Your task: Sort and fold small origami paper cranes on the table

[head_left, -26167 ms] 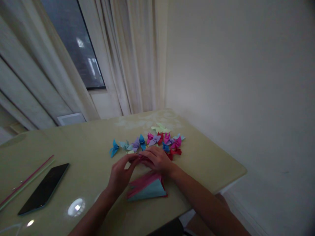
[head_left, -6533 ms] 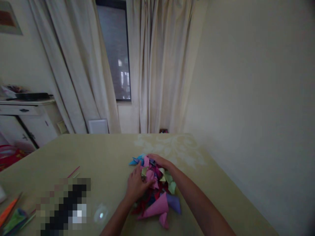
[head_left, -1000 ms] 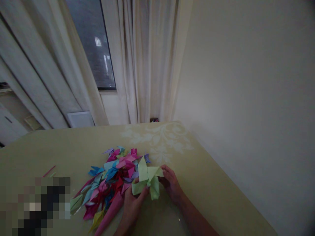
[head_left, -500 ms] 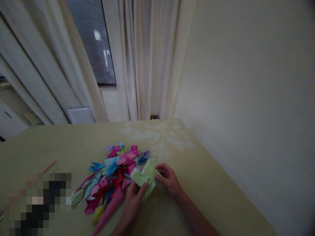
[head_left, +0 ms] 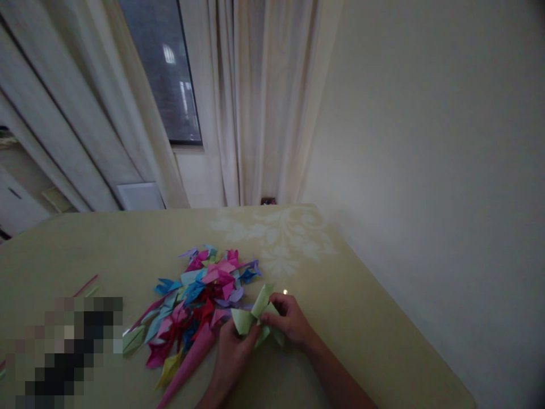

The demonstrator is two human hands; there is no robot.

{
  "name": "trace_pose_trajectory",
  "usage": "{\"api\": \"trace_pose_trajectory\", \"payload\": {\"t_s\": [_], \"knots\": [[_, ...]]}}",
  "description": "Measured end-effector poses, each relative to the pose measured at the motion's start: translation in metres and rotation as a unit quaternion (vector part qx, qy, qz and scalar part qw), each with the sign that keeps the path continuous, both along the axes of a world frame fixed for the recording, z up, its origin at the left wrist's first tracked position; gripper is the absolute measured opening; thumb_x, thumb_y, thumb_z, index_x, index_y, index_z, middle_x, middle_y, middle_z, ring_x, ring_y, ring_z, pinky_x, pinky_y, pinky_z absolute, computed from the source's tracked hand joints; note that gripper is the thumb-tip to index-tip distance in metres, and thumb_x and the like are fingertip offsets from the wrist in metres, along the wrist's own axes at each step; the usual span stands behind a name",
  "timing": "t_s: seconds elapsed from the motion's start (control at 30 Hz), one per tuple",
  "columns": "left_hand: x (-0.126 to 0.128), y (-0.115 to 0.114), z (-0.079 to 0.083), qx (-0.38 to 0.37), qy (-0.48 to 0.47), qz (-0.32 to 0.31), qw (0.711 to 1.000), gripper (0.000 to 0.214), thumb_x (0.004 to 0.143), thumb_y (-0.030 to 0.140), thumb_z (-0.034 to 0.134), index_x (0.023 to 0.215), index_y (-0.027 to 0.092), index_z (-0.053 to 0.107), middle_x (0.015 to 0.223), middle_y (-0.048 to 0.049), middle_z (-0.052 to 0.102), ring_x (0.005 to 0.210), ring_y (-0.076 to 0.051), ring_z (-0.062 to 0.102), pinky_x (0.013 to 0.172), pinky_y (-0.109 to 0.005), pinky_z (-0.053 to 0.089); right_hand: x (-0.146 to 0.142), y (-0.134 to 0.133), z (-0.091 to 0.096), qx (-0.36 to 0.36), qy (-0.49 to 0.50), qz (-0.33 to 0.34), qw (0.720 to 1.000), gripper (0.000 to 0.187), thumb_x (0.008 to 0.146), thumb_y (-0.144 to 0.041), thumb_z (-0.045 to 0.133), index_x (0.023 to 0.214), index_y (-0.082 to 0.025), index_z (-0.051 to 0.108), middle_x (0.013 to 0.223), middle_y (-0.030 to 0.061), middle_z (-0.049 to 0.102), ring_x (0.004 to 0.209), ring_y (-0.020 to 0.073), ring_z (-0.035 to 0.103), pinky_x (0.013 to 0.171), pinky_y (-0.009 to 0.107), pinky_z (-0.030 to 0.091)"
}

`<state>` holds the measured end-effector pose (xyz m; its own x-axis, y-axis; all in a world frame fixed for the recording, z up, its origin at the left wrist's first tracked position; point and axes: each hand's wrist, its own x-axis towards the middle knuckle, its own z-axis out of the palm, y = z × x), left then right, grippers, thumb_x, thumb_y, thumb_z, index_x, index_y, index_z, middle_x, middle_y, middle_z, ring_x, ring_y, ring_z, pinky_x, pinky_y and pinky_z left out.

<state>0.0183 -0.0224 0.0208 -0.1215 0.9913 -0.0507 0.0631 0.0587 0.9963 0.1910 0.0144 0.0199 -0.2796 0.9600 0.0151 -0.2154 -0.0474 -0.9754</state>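
Observation:
A pale green origami paper flower (head_left: pixel 263 300) with petals sticking out is held above the near part of the table. My left hand (head_left: pixel 235 346) pinches it from the lower left, thumb near its centre. On the other side, my right hand (head_left: pixel 290 319) grips a petal between thumb and fingers. Parts of the flower are hidden behind both hands. Just left of them lies a pile of folded paper pieces (head_left: pixel 217 278) in pink, red, blue, purple and light green. A long pink paper cone (head_left: pixel 187 363) points toward me beside my left wrist.
The pale yellow-green table (head_left: pixel 374 352) has a white leaf pattern near its far right corner. A pixelated dark object (head_left: pixel 72 346) and thin coloured sticks (head_left: pixel 86 285) lie at the left. A wall (head_left: pixel 426 170) borders the right edge, and curtains (head_left: pixel 272 102) hang behind.
The green flower has turned and dropped slightly in my hands. My right hand has moved a little lower, its thumb closer to the flower's centre.

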Motion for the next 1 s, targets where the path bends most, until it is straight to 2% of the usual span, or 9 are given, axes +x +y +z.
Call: {"api": "trace_pose_trajectory", "payload": {"t_s": [0.13, 0.23, 0.43, 0.53, 0.6, 0.67, 0.73, 0.9, 1.0], "knots": [[0.002, -0.003, 0.007, -0.007, -0.017, -0.042, 0.999, 0.051, 0.070, 0.060, 0.084, 0.091, 0.013, 0.081, 0.088, -0.0123, 0.082, 0.081, -0.030, 0.077, 0.073, -0.035, 0.063, 0.002, 0.000, -0.008, 0.019, -0.038, -0.041, 0.998, 0.034, 0.072, -0.046, 0.093, 0.091, -0.021, 0.079, 0.092, 0.0033, 0.077, 0.090, 0.0251, 0.072, 0.087, 0.037, 0.057], [0.001, -0.002, 0.004, -0.013, -0.004, -0.046, 0.999, 0.052, 0.069, 0.064, 0.085, 0.082, 0.014, 0.080, 0.080, -0.0106, 0.080, 0.073, -0.027, 0.074, 0.066, -0.031, 0.060, 0.003, 0.001, -0.015, 0.025, -0.047, -0.076, 0.996, 0.040, 0.069, -0.050, 0.093, 0.093, -0.022, 0.079, 0.095, 0.0051, 0.078, 0.095, 0.0289, 0.072, 0.090, 0.041, 0.058], [-0.001, 0.002, -0.013, -0.029, 0.002, -0.045, 0.999, 0.061, 0.072, 0.074, 0.077, 0.068, 0.013, 0.073, 0.062, -0.0068, 0.071, 0.059, -0.022, 0.066, 0.053, -0.027, 0.050, 0.007, -0.001, -0.021, 0.033, -0.097, -0.048, 0.994, 0.043, 0.070, -0.056, 0.090, 0.089, -0.018, 0.079, 0.086, 0.0038, 0.075, 0.082, 0.0230, 0.070, 0.077, 0.034, 0.058], [0.001, 0.000, -0.013, -0.004, 0.023, -0.039, 0.999, 0.057, 0.079, 0.071, 0.074, 0.073, 0.014, 0.073, 0.066, -0.0074, 0.073, 0.063, -0.023, 0.069, 0.057, -0.030, 0.055, 0.011, -0.003, -0.025, 0.080, -0.142, -0.086, 0.983, 0.040, 0.071, -0.054, 0.089, 0.087, -0.019, 0.079, 0.085, 0.0033, 0.074, 0.082, 0.0220, 0.068, 0.078, 0.033, 0.057], [0.002, -0.002, -0.008, 0.042, 0.041, -0.049, 0.997, 0.049, 0.085, 0.063, 0.071, 0.092, 0.015, 0.076, 0.082, -0.0095, 0.079, 0.074, -0.025, 0.074, 0.069, -0.033, 0.060, 0.016, 0.004, -0.024, 0.093, -0.163, -0.109, 0.976, 0.038, 0.073, -0.054, 0.087, 0.084, -0.018, 0.079, 0.081, 0.0030, 0.073, 0.078, 0.0216, 0.067, 0.074, 0.031, 0.057], [0.000, -0.004, -0.004, 0.107, 0.076, -0.039, 0.991, 0.046, 0.092, 0.054, 0.068, 0.119, 0.017, 0.072, 0.105, -0.0112, 0.081, 0.090, -0.026, 0.077, 0.082, -0.037, 0.062, 0.024, 0.024, -0.016, 0.087, -0.167, -0.145, 0.971, 0.039, 0.075, -0.055, 0.084, 0.082, -0.017, 0.077, 0.075, 0.0023, 0.071, 0.071, 0.0203, 0.064, 0.065, 0.029, 0.053], [-0.004, -0.003, -0.002, 0.175, 0.146, 0.005, 0.974, 0.044, 0.096, 0.047, 0.063, 0.131, 0.019, 0.066, 0.116, -0.0117, 0.079, 0.099, -0.026, 0.075, 0.089, -0.040, 0.061, 0.035, 0.056, -0.003, 0.082, -0.173, -0.192, 0.962, 0.040, 0.076, -0.056, 0.081, 0.082, -0.016, 0.075, 0.073, 0.0023, 0.070, 0.068, 0.0198, 0.062, 0.062, 0.029, 0.049], [-0.025, 0.010, 0.003, 0.260, 0.369, 0.064, 0.890, 0.029, 0.096, 0.024, 0.054, 0.120, 0.023, 0.071, 0.114, -0.0097, 0.076, 0.107, -0.030, 0.069, 0.096, -0.048, 0.053, 0.058, 0.146, 0.029, 0.078, -0.246, -0.262, 0.930, 0.037, 0.076, -0.051, 0.082, 0.064, -0.022, 0.062, 0.062, 0.0005, 0.062, 0.070, 0.0220, 0.060, 0.067, 0.032, 0.046], [-0.046, 0.018, 0.016, 0.252, 0.396, 0.119, 0.875, 0.029, 0.095, 0.020, 0.051, 0.117, 0.020, 0.069, 0.111, -0.0102, 0.075, 0.103, -0.030, 0.067, 0.094, -0.046, 0.051, 0.063, 0.175, 0.031, 0.121, -0.309, -0.305, 0.893, 0.036, 0.082, -0.050, 0.078, 0.068, -0.022, 0.061, 0.068, 0.0026, 0.064, 0.077, 0.0242, 0.063, 0.073, 0.035, 0.046]]}}
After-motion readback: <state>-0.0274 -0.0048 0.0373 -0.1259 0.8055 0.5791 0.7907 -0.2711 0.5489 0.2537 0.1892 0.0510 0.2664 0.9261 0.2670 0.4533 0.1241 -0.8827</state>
